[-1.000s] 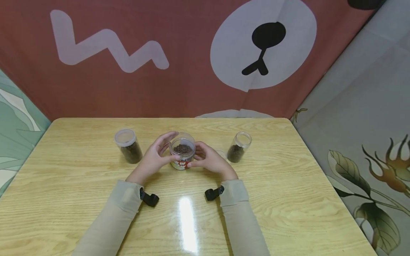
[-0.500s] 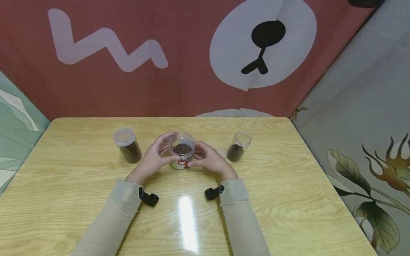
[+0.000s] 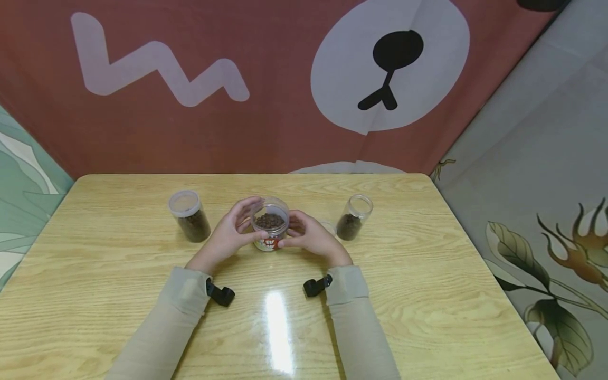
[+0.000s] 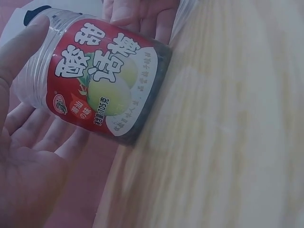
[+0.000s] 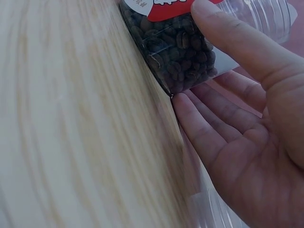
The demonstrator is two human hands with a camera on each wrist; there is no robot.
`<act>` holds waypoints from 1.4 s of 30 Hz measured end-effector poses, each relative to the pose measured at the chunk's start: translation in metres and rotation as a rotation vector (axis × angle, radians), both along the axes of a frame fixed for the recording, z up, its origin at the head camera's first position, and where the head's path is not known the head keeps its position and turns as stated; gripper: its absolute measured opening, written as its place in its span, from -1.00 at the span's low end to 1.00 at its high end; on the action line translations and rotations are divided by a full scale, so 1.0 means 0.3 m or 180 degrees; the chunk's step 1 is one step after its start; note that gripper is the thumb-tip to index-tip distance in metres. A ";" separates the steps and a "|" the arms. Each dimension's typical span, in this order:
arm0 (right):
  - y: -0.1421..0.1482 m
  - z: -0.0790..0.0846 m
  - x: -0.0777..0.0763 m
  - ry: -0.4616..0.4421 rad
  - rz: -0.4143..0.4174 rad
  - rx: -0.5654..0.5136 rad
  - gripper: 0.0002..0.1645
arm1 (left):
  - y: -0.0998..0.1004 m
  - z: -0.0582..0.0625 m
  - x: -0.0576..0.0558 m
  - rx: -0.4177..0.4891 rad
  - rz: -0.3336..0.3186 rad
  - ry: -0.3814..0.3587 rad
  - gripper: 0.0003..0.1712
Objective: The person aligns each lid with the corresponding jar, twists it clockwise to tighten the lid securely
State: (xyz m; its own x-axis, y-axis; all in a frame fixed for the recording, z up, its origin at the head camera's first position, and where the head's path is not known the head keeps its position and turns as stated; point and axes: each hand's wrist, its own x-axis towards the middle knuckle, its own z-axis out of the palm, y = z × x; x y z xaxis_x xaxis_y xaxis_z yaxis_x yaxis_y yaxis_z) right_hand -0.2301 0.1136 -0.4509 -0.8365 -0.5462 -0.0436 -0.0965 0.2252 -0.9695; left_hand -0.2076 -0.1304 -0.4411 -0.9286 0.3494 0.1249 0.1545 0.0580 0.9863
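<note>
A clear jar [image 3: 269, 244] of dark coffee beans [image 5: 176, 54] stands uncapped on the table, mid-way between my hands. Its red label [image 4: 102, 78], with a picture of green fruit and white lettering, shows in the left wrist view. My left hand [image 3: 230, 231] holds the jar from the left, thumb near the neck and fingers round the far side. From the right, my right hand [image 3: 312, 235] grips it lower down, thumb on the label. Some fingertips behind the jar are hidden.
On the left stands a lidded jar [image 3: 192, 224] with dark contents. A smaller uncapped jar [image 3: 350, 226], partly filled with dark bits, is on the right. Beside my right hand lies a clear round thing [image 3: 329, 228], partly hidden. The wooden table [image 3: 427, 290] meets a cloth backdrop.
The camera view has shifted very slightly. Both hands stay on the jar in the same place, and the jars on either side have not moved.
</note>
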 end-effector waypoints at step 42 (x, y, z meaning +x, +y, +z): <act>0.000 0.001 0.007 0.0028 -0.0072 0.0129 -0.31 | 0.001 0.045 0.011 -0.0686 -0.0108 -0.0076 -0.15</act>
